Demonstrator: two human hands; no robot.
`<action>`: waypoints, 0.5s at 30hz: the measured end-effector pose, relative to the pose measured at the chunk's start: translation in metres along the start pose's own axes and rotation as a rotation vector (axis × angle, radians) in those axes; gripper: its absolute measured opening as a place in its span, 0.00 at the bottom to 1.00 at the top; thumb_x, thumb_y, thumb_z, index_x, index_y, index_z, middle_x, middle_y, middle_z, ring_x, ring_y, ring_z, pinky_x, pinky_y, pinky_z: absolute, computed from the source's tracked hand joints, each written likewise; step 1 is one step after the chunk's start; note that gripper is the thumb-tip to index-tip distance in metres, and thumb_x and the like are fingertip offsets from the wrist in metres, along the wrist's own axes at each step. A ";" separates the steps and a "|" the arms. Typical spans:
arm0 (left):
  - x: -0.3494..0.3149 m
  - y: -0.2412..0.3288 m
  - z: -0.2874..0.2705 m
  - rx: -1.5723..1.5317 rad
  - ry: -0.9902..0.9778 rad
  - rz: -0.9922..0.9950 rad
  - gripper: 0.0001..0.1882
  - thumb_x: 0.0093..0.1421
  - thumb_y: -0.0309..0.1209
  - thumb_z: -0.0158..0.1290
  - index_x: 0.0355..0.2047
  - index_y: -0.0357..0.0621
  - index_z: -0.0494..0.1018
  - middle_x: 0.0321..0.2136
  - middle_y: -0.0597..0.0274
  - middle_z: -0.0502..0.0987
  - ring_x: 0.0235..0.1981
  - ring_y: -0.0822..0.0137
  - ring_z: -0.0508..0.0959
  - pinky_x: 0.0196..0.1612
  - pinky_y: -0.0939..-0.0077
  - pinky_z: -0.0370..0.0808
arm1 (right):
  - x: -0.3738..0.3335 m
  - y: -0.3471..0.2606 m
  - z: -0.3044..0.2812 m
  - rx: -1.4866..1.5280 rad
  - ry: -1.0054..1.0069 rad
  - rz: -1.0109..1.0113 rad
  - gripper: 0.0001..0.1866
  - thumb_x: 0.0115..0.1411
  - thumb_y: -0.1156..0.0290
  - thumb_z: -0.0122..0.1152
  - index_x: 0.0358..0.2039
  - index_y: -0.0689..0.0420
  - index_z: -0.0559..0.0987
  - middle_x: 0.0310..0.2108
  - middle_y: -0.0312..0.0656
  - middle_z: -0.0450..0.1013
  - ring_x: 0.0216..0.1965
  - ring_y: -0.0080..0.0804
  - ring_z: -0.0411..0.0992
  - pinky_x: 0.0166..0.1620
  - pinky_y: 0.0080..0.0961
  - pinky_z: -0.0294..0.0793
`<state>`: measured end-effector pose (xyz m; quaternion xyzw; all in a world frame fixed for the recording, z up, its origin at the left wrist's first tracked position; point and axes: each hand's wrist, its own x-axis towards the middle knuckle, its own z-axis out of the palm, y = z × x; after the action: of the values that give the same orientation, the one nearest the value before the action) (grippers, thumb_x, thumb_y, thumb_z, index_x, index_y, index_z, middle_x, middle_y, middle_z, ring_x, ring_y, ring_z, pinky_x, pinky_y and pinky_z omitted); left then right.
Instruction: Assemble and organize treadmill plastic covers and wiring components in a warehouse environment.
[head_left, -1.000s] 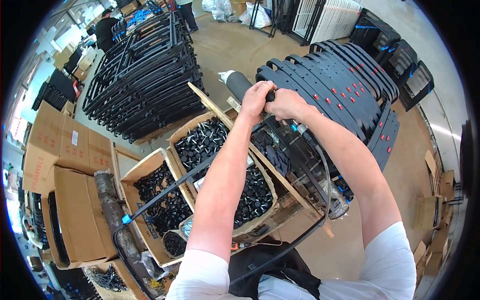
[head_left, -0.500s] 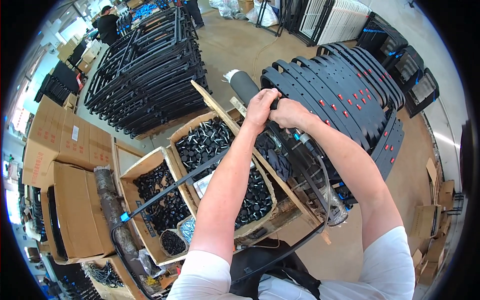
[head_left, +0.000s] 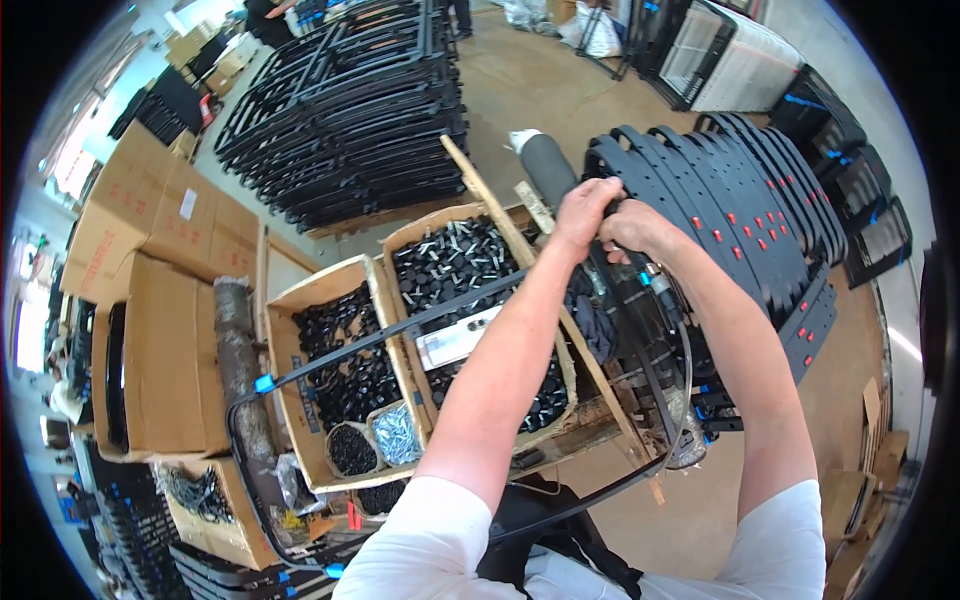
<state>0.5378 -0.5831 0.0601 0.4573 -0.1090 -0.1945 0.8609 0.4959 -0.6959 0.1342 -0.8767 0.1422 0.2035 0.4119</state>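
A black tubular frame [head_left: 400, 330] with blue pieces at its corners lies slantwise over the boxes and across my front. At its far end my left hand [head_left: 584, 215] is closed round the bar, fingers pinched near the tip. Right beside it, my right hand [head_left: 640, 230] is curled shut against the same end. Whatever small part sits between the fingers is hidden. Just below the right hand hangs an air tool [head_left: 658, 287] with a blue-ringed fitting and a hose. A dark padded roller [head_left: 548, 170] stands beyond the left hand.
Under the frame are a box of black-headed bolts [head_left: 455, 260] and a carton of small black parts [head_left: 340, 335] holding a tub of silver screws [head_left: 396, 435]. A wooden board [head_left: 500, 215] edges them. Curved black panels with red plugs [head_left: 700, 190] stand right; stacked black frames [head_left: 350, 110] stand far left.
The view has shifted, so the whole scene sits farther right. Both hands stay together at the frame's far end; more of the right hand's curled fingers shows below the bar.
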 end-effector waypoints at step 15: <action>-0.142 0.125 -0.116 0.117 0.245 0.160 0.13 0.70 0.40 0.58 0.37 0.42 0.80 0.32 0.67 0.79 0.35 0.73 0.76 0.41 0.72 0.74 | -0.083 -0.155 0.131 -0.612 -0.101 -0.285 0.19 0.55 0.57 0.59 0.26 0.62 0.87 0.26 0.47 0.84 0.31 0.42 0.85 0.42 0.38 0.83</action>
<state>0.4820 -0.3722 0.0974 0.5166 -0.0505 -0.0614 0.8525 0.4565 -0.4909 0.2011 -0.9596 -0.0700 0.2202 0.1607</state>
